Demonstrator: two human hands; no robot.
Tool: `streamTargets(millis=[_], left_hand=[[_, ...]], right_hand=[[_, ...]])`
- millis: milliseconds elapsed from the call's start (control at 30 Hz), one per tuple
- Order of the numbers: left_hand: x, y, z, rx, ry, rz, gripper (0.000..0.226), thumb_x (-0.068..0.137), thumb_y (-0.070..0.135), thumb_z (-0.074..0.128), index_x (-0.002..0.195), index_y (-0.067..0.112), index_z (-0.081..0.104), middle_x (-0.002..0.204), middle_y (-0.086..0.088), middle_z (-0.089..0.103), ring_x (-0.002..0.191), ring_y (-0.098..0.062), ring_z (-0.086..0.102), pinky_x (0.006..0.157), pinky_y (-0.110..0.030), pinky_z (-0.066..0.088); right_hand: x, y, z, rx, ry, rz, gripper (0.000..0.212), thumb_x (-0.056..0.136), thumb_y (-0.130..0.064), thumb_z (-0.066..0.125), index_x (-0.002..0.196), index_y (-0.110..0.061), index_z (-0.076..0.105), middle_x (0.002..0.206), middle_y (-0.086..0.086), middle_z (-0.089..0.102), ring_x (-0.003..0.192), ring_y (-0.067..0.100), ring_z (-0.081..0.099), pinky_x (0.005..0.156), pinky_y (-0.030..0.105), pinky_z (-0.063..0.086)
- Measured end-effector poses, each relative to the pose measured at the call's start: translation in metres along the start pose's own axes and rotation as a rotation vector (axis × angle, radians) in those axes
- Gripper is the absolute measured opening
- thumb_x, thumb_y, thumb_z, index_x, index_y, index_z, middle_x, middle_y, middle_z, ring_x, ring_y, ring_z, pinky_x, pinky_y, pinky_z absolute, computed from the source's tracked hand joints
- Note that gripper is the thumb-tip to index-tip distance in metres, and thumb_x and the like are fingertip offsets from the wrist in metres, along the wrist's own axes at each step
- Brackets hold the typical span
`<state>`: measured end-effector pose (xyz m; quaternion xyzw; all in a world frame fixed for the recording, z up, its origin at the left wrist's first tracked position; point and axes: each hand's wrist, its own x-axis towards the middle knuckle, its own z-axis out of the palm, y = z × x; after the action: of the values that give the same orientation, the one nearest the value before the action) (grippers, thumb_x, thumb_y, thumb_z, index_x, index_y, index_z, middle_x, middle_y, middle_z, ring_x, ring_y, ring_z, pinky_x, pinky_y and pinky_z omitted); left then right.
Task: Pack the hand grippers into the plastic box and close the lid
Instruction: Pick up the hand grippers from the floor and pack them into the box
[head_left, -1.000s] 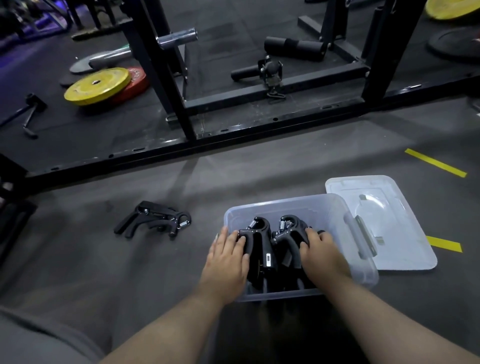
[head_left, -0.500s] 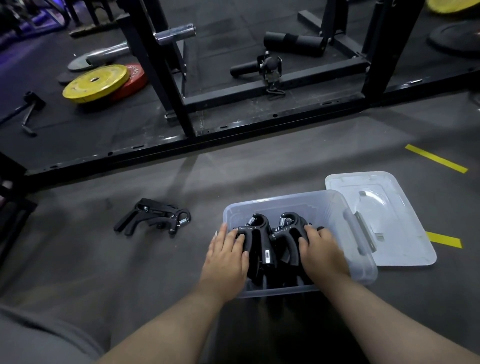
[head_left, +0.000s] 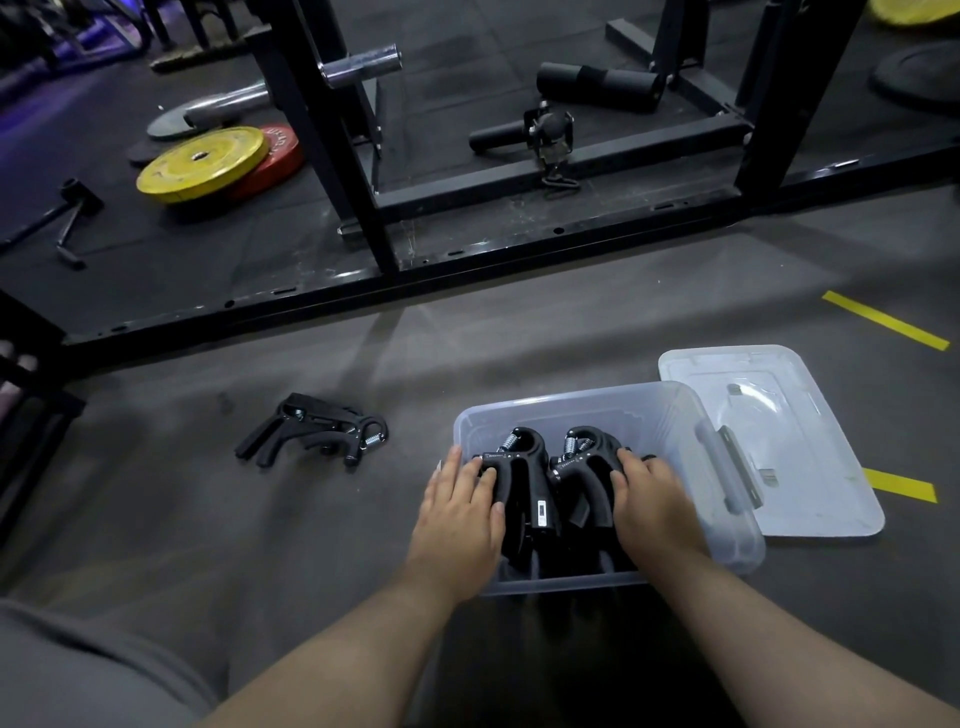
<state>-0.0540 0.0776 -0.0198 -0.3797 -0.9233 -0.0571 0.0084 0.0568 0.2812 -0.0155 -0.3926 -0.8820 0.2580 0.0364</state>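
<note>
**Hand grippers** (head_left: 556, 478): black, two visible, standing side by side inside the plastic box (head_left: 571, 397), spring ends up.

**Handling (judged):** stiff moulded handles on a steel coil spring. Fairly light and not fragile. The splayed handles are likely to snag their neighbours. Best hold is the arched head, or both handles together.

**Left hand** (head_left: 460, 514): fingers nearly straight, laid flat on the left-side gripper.

**Right hand** (head_left: 654, 506): fingers bent over the right-side gripper. Whether it grips or merely presses cannot be told.

**Markings:** a small white tag (head_left: 540, 512) on one handle and a fine scale along each top bar, neither legible.

**Loose grippers** (head_left: 311, 434): a small heap on the floor, left of the box, not yet packed.

**Lid** (head_left: 831, 514): clear, lying flat on the floor against the box's right side.

**Beyond the box:** black rack frame (head_left: 332, 156). Further left, a yellow weight plate (head_left: 202, 163).
</note>
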Motion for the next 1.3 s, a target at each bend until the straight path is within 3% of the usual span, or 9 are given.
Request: streamTargets(millis=[333,600,700,833,967,1133,1300], left_hand=[[0.000,0.000,0.000,-0.012,-0.002,-0.002,0.052,0.096,0.037,0.032,0.135,0.012,0.055,0.142,-0.002,0.049,0.147,-0.027,0.020,0.114,-0.049,0.030],[-0.001,0.000,0.000,-0.015,-0.002,-0.006,0.052,0.096,0.037,0.031,0.135,0.013,0.055,0.142,-0.002,0.049,0.148,-0.026,0.020,0.114,-0.049,0.031],[-0.001,0.000,0.000,-0.020,-0.004,-0.014,0.052,0.096,0.038,0.030,0.136,0.013,0.055,0.144,-0.002,0.048,0.148,-0.026,0.018,0.115,-0.048,0.029],[-0.001,0.001,-0.001,-0.020,0.002,-0.020,0.052,0.096,0.038,0.030,0.135,0.014,0.055,0.143,-0.001,0.048,0.148,-0.025,0.018,0.116,-0.048,0.028],[-0.001,0.001,-0.001,-0.026,-0.003,-0.025,0.053,0.096,0.039,0.029,0.137,0.014,0.053,0.145,0.000,0.047,0.149,-0.025,0.016,0.117,-0.047,0.026],[-0.002,0.002,-0.001,-0.028,0.010,-0.018,0.052,0.096,0.038,0.031,0.135,0.013,0.055,0.143,-0.001,0.048,0.148,-0.026,0.018,0.117,-0.047,0.025],[-0.001,0.002,-0.001,-0.027,0.011,-0.027,0.051,0.095,0.038,0.033,0.133,0.013,0.057,0.142,-0.001,0.049,0.148,-0.026,0.020,0.116,-0.048,0.028]], right_hand=[[0.002,0.002,-0.003,-0.034,0.009,-0.011,0.040,0.101,-0.029,0.043,0.140,-0.022,0.051,0.131,0.005,0.057,0.118,0.028,0.051,0.098,0.040,0.039],[0.000,-0.004,-0.006,0.030,0.058,0.045,0.039,0.099,-0.028,0.049,0.135,-0.017,0.055,0.123,0.015,0.055,0.115,0.035,0.049,0.096,0.044,0.042],[0.000,-0.005,-0.009,0.100,0.084,0.117,0.038,0.099,-0.026,0.047,0.134,-0.013,0.053,0.126,0.019,0.051,0.116,0.040,0.047,0.096,0.047,0.042],[0.006,-0.007,-0.012,0.169,-0.041,0.270,0.037,0.101,-0.029,0.040,0.128,-0.007,0.051,0.130,0.020,0.049,0.116,0.042,0.051,0.098,0.047,0.042],[0.003,-0.010,-0.011,0.105,-0.089,0.247,0.039,0.098,-0.035,0.044,0.127,-0.009,0.052,0.127,0.017,0.049,0.117,0.040,0.050,0.097,0.047,0.042],[0.007,-0.019,-0.013,0.113,0.021,0.256,0.038,0.097,-0.028,0.048,0.127,-0.006,0.053,0.129,0.020,0.047,0.118,0.042,0.046,0.100,0.048,0.040],[0.003,-0.029,-0.002,0.009,-0.026,0.207,0.038,0.097,-0.027,0.050,0.126,-0.002,0.052,0.130,0.022,0.048,0.120,0.041,0.046,0.101,0.044,0.037]])
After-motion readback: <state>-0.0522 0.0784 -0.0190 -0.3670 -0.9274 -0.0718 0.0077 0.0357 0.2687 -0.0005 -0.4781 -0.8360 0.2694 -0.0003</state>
